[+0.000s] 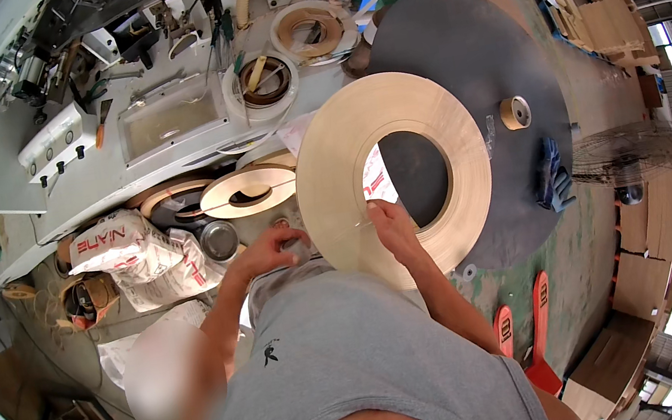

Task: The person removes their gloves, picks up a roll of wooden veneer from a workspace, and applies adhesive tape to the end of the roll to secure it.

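A large cream roll of edge banding lies in front of me, overlapping a round dark tabletop. My right hand is at the lower edge of the roll's centre hole, its fingers closed on the inner rim. A thin shiny strip shows on the roll's face beside that hand. Left of the roll, my left hand is held apart from it with curled fingers; whatever they may hold is hidden. A white sheet with red print shows through the hole.
On the dark tabletop lie a tape roll and a blue glove. White sacks and more banding rolls stand at left, below a machine bench. Red pallet-jack forks lie on the floor at right.
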Tool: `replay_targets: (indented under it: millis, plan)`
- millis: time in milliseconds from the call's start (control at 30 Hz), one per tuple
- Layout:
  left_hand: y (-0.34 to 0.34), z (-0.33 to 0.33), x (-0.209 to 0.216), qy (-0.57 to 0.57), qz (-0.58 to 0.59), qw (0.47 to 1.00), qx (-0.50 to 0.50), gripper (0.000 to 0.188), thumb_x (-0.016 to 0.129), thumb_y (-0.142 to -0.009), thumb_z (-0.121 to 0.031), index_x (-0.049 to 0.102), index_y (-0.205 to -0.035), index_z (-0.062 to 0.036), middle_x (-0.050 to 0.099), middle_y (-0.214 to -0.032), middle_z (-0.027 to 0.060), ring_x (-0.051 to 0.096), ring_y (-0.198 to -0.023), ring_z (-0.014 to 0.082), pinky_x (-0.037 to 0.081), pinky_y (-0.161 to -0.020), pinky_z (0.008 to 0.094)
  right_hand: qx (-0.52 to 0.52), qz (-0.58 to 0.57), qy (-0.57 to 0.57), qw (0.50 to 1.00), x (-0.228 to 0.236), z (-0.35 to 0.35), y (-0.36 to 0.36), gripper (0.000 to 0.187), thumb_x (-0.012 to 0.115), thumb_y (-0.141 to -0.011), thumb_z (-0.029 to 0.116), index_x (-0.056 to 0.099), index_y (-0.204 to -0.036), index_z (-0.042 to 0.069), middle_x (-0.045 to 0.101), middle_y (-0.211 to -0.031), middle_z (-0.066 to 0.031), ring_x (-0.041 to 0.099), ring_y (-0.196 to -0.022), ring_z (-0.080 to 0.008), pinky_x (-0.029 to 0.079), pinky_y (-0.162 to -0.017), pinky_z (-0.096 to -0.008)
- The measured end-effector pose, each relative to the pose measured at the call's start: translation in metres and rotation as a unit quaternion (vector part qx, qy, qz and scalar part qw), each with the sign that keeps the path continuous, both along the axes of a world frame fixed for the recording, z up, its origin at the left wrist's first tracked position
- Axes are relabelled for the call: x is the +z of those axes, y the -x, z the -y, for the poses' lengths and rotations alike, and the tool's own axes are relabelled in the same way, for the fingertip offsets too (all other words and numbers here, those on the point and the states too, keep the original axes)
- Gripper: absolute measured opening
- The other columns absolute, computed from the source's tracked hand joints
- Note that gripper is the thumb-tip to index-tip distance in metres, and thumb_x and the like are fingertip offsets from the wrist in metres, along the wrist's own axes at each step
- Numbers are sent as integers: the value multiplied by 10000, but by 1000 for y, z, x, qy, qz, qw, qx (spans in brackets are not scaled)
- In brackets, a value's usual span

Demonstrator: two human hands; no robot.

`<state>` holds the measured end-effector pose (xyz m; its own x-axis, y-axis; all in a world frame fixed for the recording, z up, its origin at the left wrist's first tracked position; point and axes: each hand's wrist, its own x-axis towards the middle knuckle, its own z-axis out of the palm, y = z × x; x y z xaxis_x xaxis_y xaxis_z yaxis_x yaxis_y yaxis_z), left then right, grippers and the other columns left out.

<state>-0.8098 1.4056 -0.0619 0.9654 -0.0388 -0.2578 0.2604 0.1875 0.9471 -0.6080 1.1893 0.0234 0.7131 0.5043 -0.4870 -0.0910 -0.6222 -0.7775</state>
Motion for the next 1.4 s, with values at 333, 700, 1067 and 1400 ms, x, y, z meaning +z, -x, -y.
replay_targets:
  millis: [333, 700, 1067, 1400]
  plan:
    - [18, -34, 83, -55, -65, 986, -142, 447, 756, -763, -323, 699, -1105, -41, 663, -884, -5, 545, -788, 85, 456, -727, 261, 15, 19, 18, 1000, -1, 4, 2, 343, 504, -989, 290, 648, -991, -21, 576, -714, -119, 531, -680, -189, 449, -673, -372]
    - [-41, 22, -19, 114, -59, 991, -27, 457, 752, -820, -31, 652, -1266, -9, 711, -1165, 62, 632, -1026, 135, 508, -913, 305, 22, 90, 48, 995, -5, 5, 5, 316, 507, -967, 234, 684, -1109, 14, 707, -969, -220, 684, -925, -366, 516, -843, -426]
    - [-56, 57, -12, 172, -38, 983, 55, 576, 729, -878, -39, 511, -1412, -51, 609, -1343, 84, 579, -1200, 199, 510, -996, 369, -2, 35, 39, 999, 2, 0, -7, 298, 493, -976, 141, 681, -1109, -48, 650, -827, -74, 552, -768, -129, 455, -697, -324]
    - [-83, 59, -30, 441, -90, 890, 73, 481, 556, -1024, -339, 527, -1402, -42, 628, -1324, 81, 642, -1149, 217, 550, -961, 381, -37, -23, 56, 997, 6, -5, -6, 300, 493, -993, 137, 695, -1127, -40, 680, -910, -67, 569, -830, -132, 467, -747, -315]
